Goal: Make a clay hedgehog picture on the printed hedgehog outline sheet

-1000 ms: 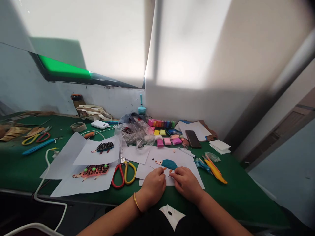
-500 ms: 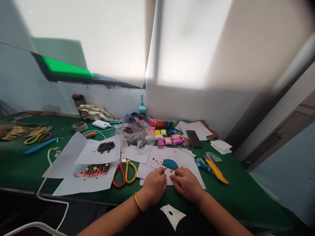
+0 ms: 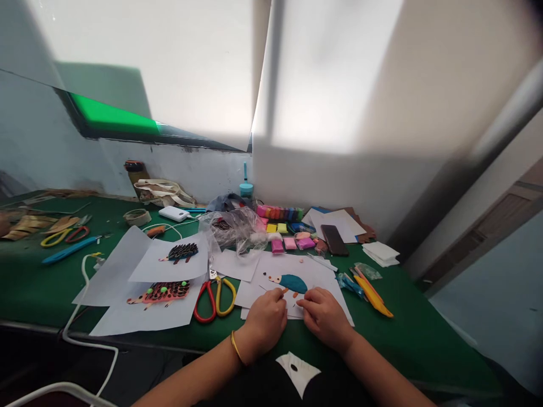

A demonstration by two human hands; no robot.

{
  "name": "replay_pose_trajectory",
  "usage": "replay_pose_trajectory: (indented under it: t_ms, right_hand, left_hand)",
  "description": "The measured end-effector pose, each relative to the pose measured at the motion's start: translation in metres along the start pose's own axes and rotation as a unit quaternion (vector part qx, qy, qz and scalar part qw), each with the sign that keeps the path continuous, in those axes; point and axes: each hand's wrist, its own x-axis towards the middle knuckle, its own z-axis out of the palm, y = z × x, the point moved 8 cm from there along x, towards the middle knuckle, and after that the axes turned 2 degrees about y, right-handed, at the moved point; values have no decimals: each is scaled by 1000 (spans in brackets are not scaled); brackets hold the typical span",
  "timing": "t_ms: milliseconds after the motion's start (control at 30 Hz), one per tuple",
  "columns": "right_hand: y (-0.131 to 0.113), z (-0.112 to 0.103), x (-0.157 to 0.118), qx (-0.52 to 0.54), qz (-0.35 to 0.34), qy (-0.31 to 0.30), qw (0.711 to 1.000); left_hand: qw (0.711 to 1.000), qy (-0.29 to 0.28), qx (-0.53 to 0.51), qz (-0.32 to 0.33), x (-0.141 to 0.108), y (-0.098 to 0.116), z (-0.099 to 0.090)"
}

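A blue clay hedgehog shape (image 3: 293, 282) with a pale face and orange feet lies on white paper (image 3: 322, 271) in front of me. My left hand (image 3: 267, 316) rests on the paper's lower left part, fingers curled together near an orange foot; what they hold, if anything, is too small to tell. To the right, my right hand (image 3: 324, 316) is at the paper's lower edge, its fingers bent and its index finger pointing inward. Tiny dark bits lie between the hands. Small dark dots sit by the hedgehog's nose.
Red and yellow scissors (image 3: 215, 299) lie left of the paper, beside sheets with finished hedgehogs (image 3: 167, 292). Behind are clay packets (image 3: 289, 243), a plastic bag (image 3: 237, 229) and a phone (image 3: 334, 240). Yellow tools (image 3: 373, 295) lie right. Another person's hand (image 3: 4, 225) is at far left.
My right hand has shifted slightly right, away from my left hand, uncovering a small dark bit on the paper. My left hand has stayed in place.
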Motion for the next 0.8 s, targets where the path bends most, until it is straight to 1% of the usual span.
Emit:
replay_pose_trajectory:
  t_ms: [367,500,633,800]
  right_hand:
    - [-7,7,3,-14,-14,-47,999]
    - [-8,7,2,-18,-23,-45,999]
    - [-8,6,2,-7,-28,-43,999]
    - [-3,1,2,9,-5,-14,1000]
  left_hand:
    - [1000,-4,-6,-5,0,0,0]
    - [1000,6,-6,1,-1,1,-1]
    - [1000,28,1,9,-2,2,-6]
    - [999,46,4,4,-4,1,-11]
